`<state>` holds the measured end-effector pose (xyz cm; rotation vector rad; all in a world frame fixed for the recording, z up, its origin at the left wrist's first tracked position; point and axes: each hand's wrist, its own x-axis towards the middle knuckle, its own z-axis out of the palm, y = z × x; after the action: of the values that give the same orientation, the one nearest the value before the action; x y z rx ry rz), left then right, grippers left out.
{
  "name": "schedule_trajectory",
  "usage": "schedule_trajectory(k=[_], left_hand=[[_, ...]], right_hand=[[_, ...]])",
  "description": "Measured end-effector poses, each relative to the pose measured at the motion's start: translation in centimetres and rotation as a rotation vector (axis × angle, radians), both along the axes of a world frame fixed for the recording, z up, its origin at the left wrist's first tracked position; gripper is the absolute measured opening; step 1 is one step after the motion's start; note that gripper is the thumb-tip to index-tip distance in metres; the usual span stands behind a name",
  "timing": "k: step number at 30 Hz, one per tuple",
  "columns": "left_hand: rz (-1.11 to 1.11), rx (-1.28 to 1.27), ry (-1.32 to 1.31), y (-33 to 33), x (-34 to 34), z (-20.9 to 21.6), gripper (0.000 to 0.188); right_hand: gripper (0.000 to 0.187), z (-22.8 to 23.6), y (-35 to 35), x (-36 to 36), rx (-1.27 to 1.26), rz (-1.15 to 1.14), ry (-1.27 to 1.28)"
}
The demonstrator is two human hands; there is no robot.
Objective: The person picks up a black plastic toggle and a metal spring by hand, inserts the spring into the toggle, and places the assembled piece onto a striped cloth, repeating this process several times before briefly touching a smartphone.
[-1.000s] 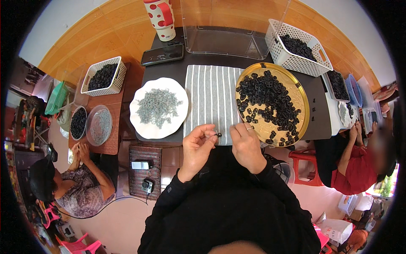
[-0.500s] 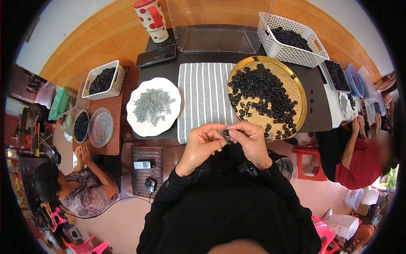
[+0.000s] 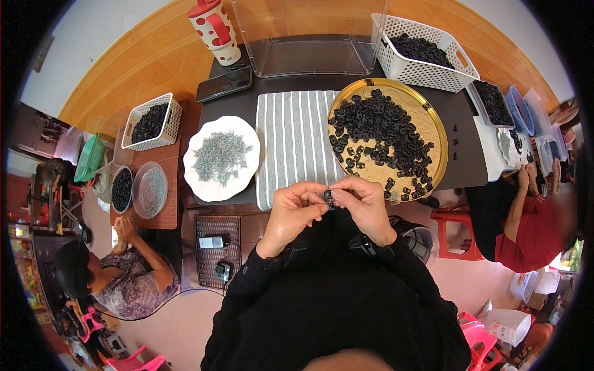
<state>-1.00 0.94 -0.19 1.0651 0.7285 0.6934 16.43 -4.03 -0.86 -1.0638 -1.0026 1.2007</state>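
My left hand (image 3: 292,214) and my right hand (image 3: 366,209) meet just in front of the striped cloth's near edge. Their fingertips pinch a small black plastic piece (image 3: 327,194) between them. Something tiny and greyish shows just below it, too small to make out. To the left, a white scalloped plate (image 3: 193,179) bears a heap of small silvery metal parts (image 3: 224,158). A round golden tray (image 3: 435,127) on the right holds many loose black plastic pieces (image 3: 377,120). The grey-and-white striped cloth (image 3: 291,136) lies flat between plate and tray.
Behind the cloth stand a clear plastic box (image 3: 309,59), a phone (image 3: 224,84) and a spotted tumbler (image 3: 215,34). A white basket (image 3: 427,75) of black pieces sits at the back right. Co-workers sit at side tables, left (image 3: 133,272) and right (image 3: 526,232). A wicker stand (image 3: 213,263) is by my left.
My hands stay together in nearly the same place. The black piece shows a little more clearly between the fingertips, and the whole view has shifted slightly.
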Motion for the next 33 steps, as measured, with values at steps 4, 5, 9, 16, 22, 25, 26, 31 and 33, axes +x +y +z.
schedule_trajectory(k=[4,5,9,16,22,25,26,31,33], left_hand=[[0.015,-0.003,0.004,0.0,0.0,0.0,0.028],[0.024,-0.001,0.001,0.0,0.0,0.0,0.028],[0.045,-0.012,-0.008,0.0,0.0,0.0,0.026],[0.092,-0.061,-0.064,0.0,0.0,-0.6,0.024],[0.104,-0.082,-0.135,-0.2,0.0,-0.7,0.022],[0.090,-0.081,-0.159,-0.2,-0.1,-0.7,0.021],[0.089,-0.084,-0.157,-0.2,-0.1,-0.7,0.021],[0.078,-0.098,-0.151,-0.1,-0.1,-0.6,0.020],[0.063,-0.115,-0.158,0.0,-0.3,-0.7,0.019]], right_hand=[[0.006,0.1,0.0,-0.1,0.002,0.002,-0.021],[0.006,0.2,0.0,-0.1,0.011,0.005,-0.025],[0.007,0.3,0.1,-0.1,0.038,0.018,-0.059],[0.010,-0.4,0.0,0.2,0.082,0.040,-0.115],[0.025,0.4,-0.6,0.4,0.162,0.080,-0.202],[0.029,0.2,-0.6,0.4,0.230,0.068,-0.294],[0.030,0.3,-0.6,0.3,0.258,0.057,-0.334],[0.031,0.5,-0.7,0.3,0.290,0.037,-0.397],[0.031,0.5,-0.8,0.2,0.286,0.035,-0.384]])
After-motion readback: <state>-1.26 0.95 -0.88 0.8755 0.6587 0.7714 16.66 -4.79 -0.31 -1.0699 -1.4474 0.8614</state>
